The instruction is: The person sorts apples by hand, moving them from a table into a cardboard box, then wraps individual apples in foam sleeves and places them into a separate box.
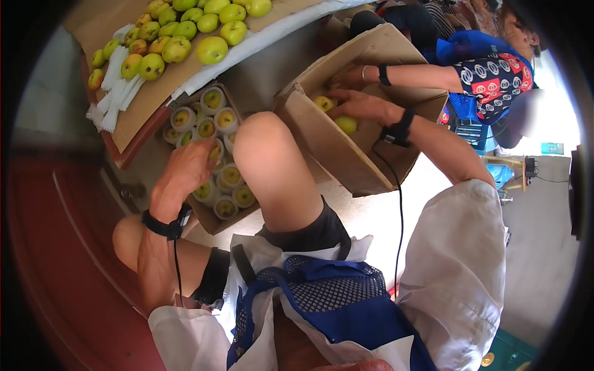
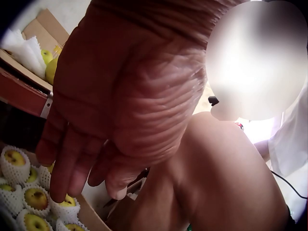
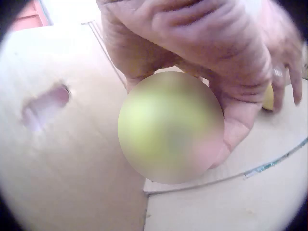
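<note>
Right hand (image 1: 368, 109) grips a green apple (image 1: 345, 125) inside the open carton (image 1: 328, 139)

A blur covers most of the gripped apple in the right wrist view, though fingers show curled around it. The walls and arms hide much of the carton's inside. The left hand (image 1: 195, 164) hangs over a low box (image 2: 92, 215), its fingers loosely bent; whether the fingertips touch anything cannot be told. This hand and a bare knee (image 1: 263, 145) cover part of the box, which the left wrist view cuts off at its corner.

Three hands are at work: these two, well apart, and another person's hand (image 1: 348, 79) in the carton, its grip unclear. Two apples show in the carton, the second one (image 1: 323, 103) just beside the right hand's fingers. About a dozen wrapped apples (image 1: 206, 128) show in the box, in white foam nets. More than twenty bare apples (image 1: 176, 49) lie on the table (image 1: 137, 123), cut off at the top, near several loose nets (image 1: 114, 80).
</note>
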Tool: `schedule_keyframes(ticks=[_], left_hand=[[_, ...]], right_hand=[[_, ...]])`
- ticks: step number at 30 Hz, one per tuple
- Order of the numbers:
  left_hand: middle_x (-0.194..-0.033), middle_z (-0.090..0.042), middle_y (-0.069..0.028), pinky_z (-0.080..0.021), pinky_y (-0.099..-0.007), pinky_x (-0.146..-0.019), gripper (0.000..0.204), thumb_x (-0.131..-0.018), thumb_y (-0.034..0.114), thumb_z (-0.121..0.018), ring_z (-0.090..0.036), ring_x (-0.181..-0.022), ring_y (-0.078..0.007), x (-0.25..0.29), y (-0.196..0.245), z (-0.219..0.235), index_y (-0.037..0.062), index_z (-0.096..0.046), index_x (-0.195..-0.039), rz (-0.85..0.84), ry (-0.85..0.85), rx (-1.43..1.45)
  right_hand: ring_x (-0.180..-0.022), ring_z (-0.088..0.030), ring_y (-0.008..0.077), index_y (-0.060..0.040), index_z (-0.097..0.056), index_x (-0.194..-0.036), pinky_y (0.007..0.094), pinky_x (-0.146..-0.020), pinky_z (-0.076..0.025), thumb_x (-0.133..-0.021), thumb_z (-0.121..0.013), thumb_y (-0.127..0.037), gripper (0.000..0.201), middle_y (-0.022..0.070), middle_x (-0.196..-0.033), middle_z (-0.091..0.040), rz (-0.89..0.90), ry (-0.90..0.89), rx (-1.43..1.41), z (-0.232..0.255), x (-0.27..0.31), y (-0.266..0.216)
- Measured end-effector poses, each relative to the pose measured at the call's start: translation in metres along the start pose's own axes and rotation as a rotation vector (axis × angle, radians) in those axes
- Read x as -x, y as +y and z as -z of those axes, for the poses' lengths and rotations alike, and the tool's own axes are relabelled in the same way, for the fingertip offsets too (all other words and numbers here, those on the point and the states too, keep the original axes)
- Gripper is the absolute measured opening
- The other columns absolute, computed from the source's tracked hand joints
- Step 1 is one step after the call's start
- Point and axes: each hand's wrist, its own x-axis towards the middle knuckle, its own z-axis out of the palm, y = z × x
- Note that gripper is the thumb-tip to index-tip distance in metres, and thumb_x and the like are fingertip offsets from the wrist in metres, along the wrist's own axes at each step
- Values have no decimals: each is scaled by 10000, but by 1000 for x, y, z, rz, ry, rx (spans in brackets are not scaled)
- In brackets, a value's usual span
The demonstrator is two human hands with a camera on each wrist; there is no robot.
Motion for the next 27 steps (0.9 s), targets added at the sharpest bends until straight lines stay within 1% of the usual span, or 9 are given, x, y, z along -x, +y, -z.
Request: schedule_keyframes(ticks=[6, 9, 10, 14, 18, 20, 23, 26, 27], left_hand=[[-1028, -686, -263, -495, -547, -847, 225, -900, 120, -702, -631, -1025, -474, 5, -1, 4, -14, -613, -1057, -13, 53, 46], [-1049, -691, -255, -497, -547, -855, 227, -907, 121, -697, -634, -1038, -467, 8, -5, 6, -2, -620, -1082, 1, 80, 76], [-1058, -692, -252, -497, -547, -858, 231, -909, 122, -695, -636, -1042, -465, 9, -6, 6, 3, -623, -1093, 7, 82, 81], [-1056, -703, -230, -524, -499, -836, 274, -919, 120, -710, -657, -993, -441, 16, 4, 19, 20, -650, -1167, -28, 186, 150], [-1018, -714, -194, -547, -423, -804, 328, -914, 115, -742, -693, -923, -370, 11, 1, 27, 28, -665, -1221, -119, 341, 368], [-987, -734, -135, -550, -375, -803, 314, -944, 150, -733, -719, -916, -268, 7, -5, 30, 25, -681, -1227, -147, 403, 515], [-1175, -699, -89, -519, -328, -874, 410, -1043, 303, -639, -696, -1060, -213, 4, -10, 46, 15, -628, -1334, -77, 312, 927], [-1283, -648, -98, -539, -354, -920, 513, -1073, 401, -568, -667, -1118, -225, 12, -6, 61, 33, -545, -1429, -59, 444, 1355], [-1328, -614, -104, -533, -370, -942, 540, -1075, 420, -555, -642, -1162, -228, 12, -6, 63, 34, -515, -1450, -104, 462, 1457]], right_hand=[[-1007, -696, 201, -73, -428, -1552, 326, -653, -600, -865, -776, -466, 864, 119, -1260, -667, 126, 90, -168, 40, 47, -21], [-1050, -673, 108, -63, -469, -1518, 247, -844, -549, -975, -716, -309, 645, 37, -1299, -645, 182, 52, -431, 56, 71, -38], [-1102, -672, 122, -59, -466, -1517, 268, -889, -559, -1010, -679, -240, 578, 49, -1307, -645, 243, 16, -495, 63, 69, -38], [-1148, -665, 143, -45, -446, -1524, 312, -964, -562, -1032, -647, -249, 570, 76, -1331, -637, 449, 65, -483, 63, 85, -76], [-1173, -655, 173, -57, -408, -1556, 327, -971, -561, -1023, -656, -263, 622, 88, -1356, -618, 550, 118, -526, 30, 94, -131], [-1166, -644, 164, -60, -455, -1515, 311, -936, -554, -983, -702, -320, 642, 82, -1314, -628, 603, 65, -549, 16, 77, -153], [-1086, -676, 175, -72, -500, -1473, 313, -811, -579, -924, -752, -393, 684, 86, -1247, -650, 645, 48, -402, -7, 57, -194], [-1008, -704, 191, -83, -512, -1454, 321, -596, -603, -873, -763, -503, 759, 98, -1211, -656, 693, 19, -171, -32, 34, -233], [-1005, -706, 206, -78, -494, -1465, 334, -594, -606, -850, -771, -537, 816, 105, -1225, -657, 647, -4, -119, -43, 20, -246]])
